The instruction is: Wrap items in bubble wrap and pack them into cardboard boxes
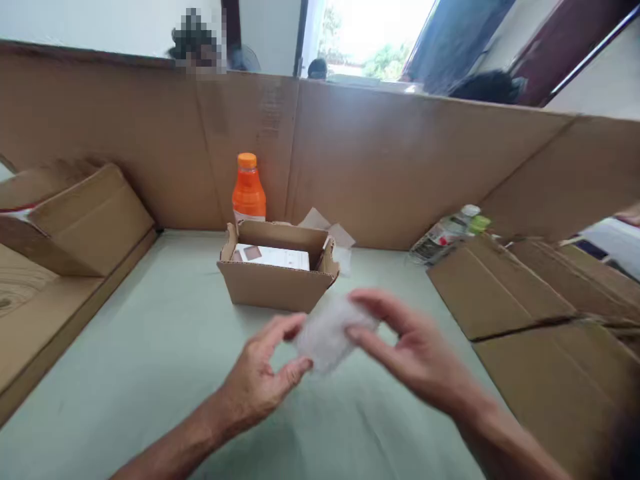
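Between my two hands, above the pale green table surface, is a small whitish packet [330, 335], translucent and blurred; it looks like a piece wrapped in bubble wrap, though I cannot make out what is inside. My left hand [267, 370] pinches its left corner with thumb and fingers. On the opposite edge, the thumb and fingers of my right hand [407, 340] grip it, smeared a little by motion. Just beyond the packet stands an open cardboard box [277, 285], with a white printed box [275, 257] lying inside it.
Behind the open box stands an orange bottle [249, 193]. A clear bottle [443, 235] leans at the back right. Cardboard boxes flank the table, one at left [95, 220] and others at right [500, 287]. A tall cardboard wall [380, 167] closes the back, with people beyond it.
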Demonstrator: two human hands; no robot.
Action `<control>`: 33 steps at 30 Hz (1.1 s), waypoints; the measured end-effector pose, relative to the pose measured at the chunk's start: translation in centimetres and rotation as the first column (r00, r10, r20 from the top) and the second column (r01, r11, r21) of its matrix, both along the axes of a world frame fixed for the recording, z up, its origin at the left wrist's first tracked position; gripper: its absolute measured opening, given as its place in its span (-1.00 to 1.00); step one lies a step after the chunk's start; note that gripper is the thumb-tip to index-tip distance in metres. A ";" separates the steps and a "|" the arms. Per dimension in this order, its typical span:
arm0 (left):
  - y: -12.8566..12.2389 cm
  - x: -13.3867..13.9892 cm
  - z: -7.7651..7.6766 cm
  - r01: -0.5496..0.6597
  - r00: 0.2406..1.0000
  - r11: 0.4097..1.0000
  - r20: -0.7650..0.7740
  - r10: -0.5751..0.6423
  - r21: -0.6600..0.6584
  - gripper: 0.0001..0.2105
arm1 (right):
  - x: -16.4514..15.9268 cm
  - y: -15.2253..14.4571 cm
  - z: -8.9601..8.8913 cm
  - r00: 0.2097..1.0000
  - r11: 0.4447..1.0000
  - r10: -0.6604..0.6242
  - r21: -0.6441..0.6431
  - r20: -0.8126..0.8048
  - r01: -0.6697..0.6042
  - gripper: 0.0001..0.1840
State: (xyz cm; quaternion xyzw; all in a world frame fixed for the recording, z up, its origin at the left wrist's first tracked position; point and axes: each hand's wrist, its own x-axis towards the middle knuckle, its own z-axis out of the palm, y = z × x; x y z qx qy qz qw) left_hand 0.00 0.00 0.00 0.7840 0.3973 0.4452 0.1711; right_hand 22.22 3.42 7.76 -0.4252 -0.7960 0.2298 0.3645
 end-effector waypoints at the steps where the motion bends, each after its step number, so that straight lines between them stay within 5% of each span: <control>1: 1.3 -0.8 0.8 -0.102 0.994 0.988 -0.027 0.106 0.113 -0.58 | 0.1 1.9 0.9 0.994 0.998 -0.057 0.035 -0.094 0.060 -0.73; 4: 5.0 -2.9 2.2 -0.287 0.936 0.891 -0.093 0.339 0.352 -0.56 | -0.1 7.2 2.7 0.970 0.970 -0.208 0.103 -0.128 0.222 -0.72; 6: 6.9 -3.8 2.0 -0.320 0.888 0.848 -0.179 0.424 0.423 -0.66 | -0.9 9.7 3.1 0.947 0.941 -0.313 0.157 0.066 0.300 -0.77; 9: 8.2 -4.4 0.7 -0.304 0.864 0.836 -0.238 0.444 0.456 -0.75 | -2.9 11.5 3.0 0.723 0.911 -0.412 0.240 0.555 0.336 -0.83; 12: 8.3 -4.4 -0.1 -0.317 0.860 0.814 -0.214 0.463 0.486 -0.74 | -5.4 11.6 2.5 0.447 0.929 -0.355 0.256 0.821 0.268 -0.82; 16: 8.2 -4.2 0.0 -0.336 0.857 0.813 -0.205 0.474 0.476 -0.75 | -7.5 11.5 1.8 0.344 0.969 -0.206 0.141 0.916 0.205 -0.81; 22: 8.5 -3.9 0.1 -0.340 0.861 0.809 -0.188 0.473 0.479 -0.75 | -7.2 12.0 2.1 0.430 0.982 -0.041 -0.044 0.902 0.185 -0.81; 27: 7.1 -5.1 -0.8 -0.461 0.853 0.742 0.014 0.521 0.487 -0.55 | -2.3 9.9 3.0 0.711 0.969 -0.233 0.101 0.663 0.224 -0.74; 29: 6.5 -6.3 -2.2 -0.556 0.828 0.765 0.141 0.542 0.326 -0.45 | 0.1 8.6 1.7 0.810 0.952 -0.304 0.127 0.501 0.279 -0.68; 31: 6.5 -7.3 -3.9 -0.594 0.783 0.804 0.242 0.572 0.019 -0.43 | 1.4 7.8 -1.2 0.878 0.952 -0.297 0.052 0.375 0.301 -0.62; 33: 7.2 -7.6 -5.7 -0.479 0.750 0.820 0.340 0.567 -0.312 -0.44 | 1.1 7.9 -4.9 0.919 0.957 -0.243 -0.081 0.309 0.280 -0.49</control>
